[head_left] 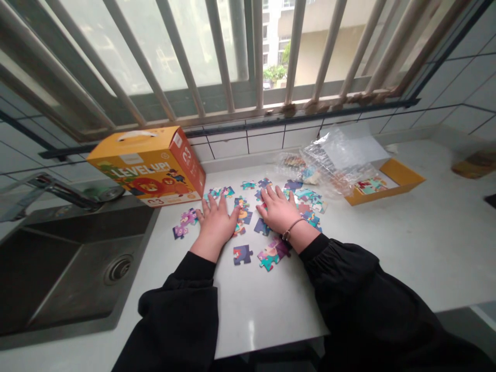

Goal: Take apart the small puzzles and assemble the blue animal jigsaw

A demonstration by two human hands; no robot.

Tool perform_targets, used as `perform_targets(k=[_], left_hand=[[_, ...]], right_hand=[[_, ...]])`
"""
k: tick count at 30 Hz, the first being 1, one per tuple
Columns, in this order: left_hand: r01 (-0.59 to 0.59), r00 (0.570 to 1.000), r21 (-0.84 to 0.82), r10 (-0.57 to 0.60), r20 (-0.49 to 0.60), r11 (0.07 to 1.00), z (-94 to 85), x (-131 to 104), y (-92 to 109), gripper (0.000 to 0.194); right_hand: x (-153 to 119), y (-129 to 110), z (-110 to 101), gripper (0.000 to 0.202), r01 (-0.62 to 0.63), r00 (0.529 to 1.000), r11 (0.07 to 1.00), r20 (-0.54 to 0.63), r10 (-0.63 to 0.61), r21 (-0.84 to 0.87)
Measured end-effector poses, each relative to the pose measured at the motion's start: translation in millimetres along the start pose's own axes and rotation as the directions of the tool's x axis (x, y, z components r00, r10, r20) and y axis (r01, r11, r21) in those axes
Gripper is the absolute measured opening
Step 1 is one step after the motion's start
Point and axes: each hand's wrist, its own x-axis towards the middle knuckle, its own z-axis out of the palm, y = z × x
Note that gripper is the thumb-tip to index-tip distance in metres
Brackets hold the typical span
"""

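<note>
White glossy countertop [426, 248]: strewn with multicoloured flat jigsaw pieces [242, 254]
Far left: orange cardboard box [155, 168] placed
Far right: clear plastic wrapping [329, 157], shallow yellow tray [405, 176]

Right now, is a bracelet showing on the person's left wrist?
No, the visible bracelet is on the right wrist; the left hand, spread among puzzle pieces, shows none.

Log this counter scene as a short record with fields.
Left hand: spread palm-down among multicoloured flat jigsaw pieces
Right hand: spread palm-down over more of the pieces
Between the forearms: a single dark-blue jigsaw piece and a purple-and-teal cluster
Left rear: upright orange box with white handle
Right rear: crinkled clear plastic wrapping by an open shallow yellow box
Far left: dark rectangular metal sink
</note>
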Motion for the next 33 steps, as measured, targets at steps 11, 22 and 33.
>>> perform_targets(k=[11,22,33], left_hand=[[-0.105,0.986,0.077,0.094,0.14,0.991,-8.4,-7.7,0.0,0.093],[-0.176,0.984,0.121,0.174,0.029,0.977,-8.6,-25.9,8.4,0.079],[-0.084,0.996,0.004,0.083,0.011,0.996,4.2,17.3,0.3,0.086]], right_hand=[[-3.1,2.4,-5.0,0.09,-0.227,0.972,0.973,0.05,0.228,-0.025],[-19.2,-7.5,-9.1,0.08,0.235,0.966,0.972,0.108,-0.235,0.012],[-9.3,-5.5,-5.2,0.077,0.166,0.983,0.986,0.077,-0.167,0.019]])
